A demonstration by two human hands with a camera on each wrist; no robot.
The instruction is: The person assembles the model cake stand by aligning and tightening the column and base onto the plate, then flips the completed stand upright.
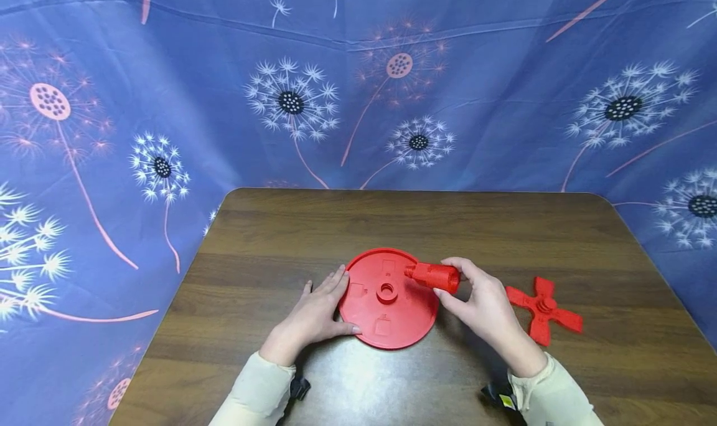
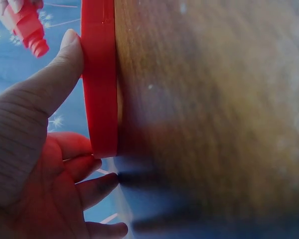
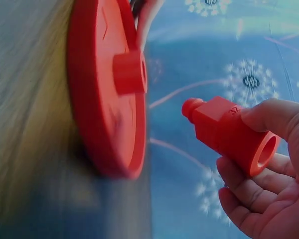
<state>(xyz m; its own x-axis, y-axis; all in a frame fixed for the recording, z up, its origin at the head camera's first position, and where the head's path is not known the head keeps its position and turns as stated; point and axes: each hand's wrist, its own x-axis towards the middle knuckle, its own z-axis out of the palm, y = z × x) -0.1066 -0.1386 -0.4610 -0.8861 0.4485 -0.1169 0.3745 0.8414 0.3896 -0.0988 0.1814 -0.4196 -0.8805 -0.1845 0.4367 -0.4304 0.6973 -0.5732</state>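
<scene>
The red peg (image 1: 434, 276) was up above the right part of the big red disc (image 1: 409, 323), not touching it. Its thin end pointed in over the disc, and its fat end, with a round hole in it, faced away from the disc's middle. Some tiny number marks showed on the peg's side. The right hand (image 1: 484, 304), just right of the disc, pinched the peg's fat end between its thumb and fingers, so it was closed only as far as the peg let it. The disc lay flat, with a low rim all around. A short red ring (image 1: 386, 300) stood up in the disc's middle, and faint square shapes were marked around it. The left hand (image 1: 313, 314) was at the disc's left edge, spread wide, with its fingers mostly straight against the side and its thumb on the near rim. It touched the disc but was not wrapped around it. Right of the disc, past the right hand, lay a red cross (image 1: 546, 307) with four arms and a round bump in its middle. Under the disc was a brown wooden table (image 1: 313, 223). Behind the disc hung a blue cloth (image 1: 224, 89) with white and pink dandelions.
</scene>
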